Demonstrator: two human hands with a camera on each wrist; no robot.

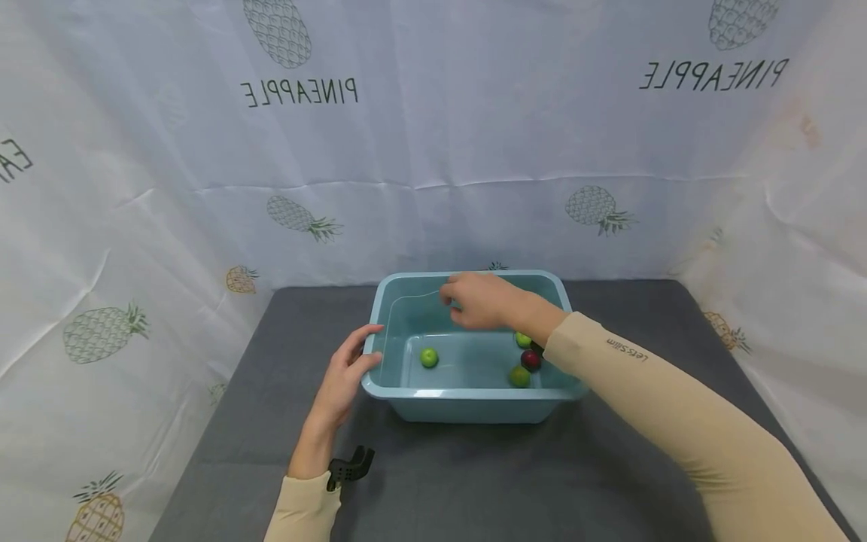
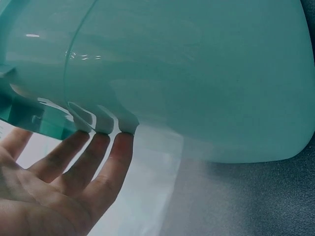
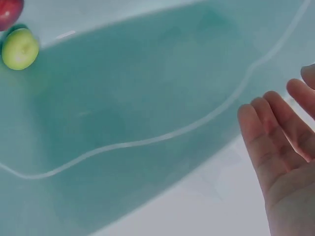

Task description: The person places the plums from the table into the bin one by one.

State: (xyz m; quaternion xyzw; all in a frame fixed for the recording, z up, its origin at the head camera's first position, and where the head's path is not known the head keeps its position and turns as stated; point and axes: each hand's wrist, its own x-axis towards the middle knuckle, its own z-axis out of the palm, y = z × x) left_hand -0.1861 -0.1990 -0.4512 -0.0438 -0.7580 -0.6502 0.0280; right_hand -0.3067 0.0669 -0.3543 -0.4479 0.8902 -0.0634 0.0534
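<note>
A light blue-green plastic tub stands on the dark table. My left hand grips its left rim; in the left wrist view three fingertips touch the outer wall. My right hand hovers over the tub toward its back wall, fingers loosely bent. Nothing shows in its fingers in the right wrist view. A green apple-like fruit lies at the tub's left. At the right are a dark red fruit, a green one and others partly behind my right forearm.
A thin pale line runs along the tub's inside; whether cord or waterline I cannot tell. Grey cloth covers the table. White pineapple-print cloth hangs behind and at both sides. A black band is on my left wrist.
</note>
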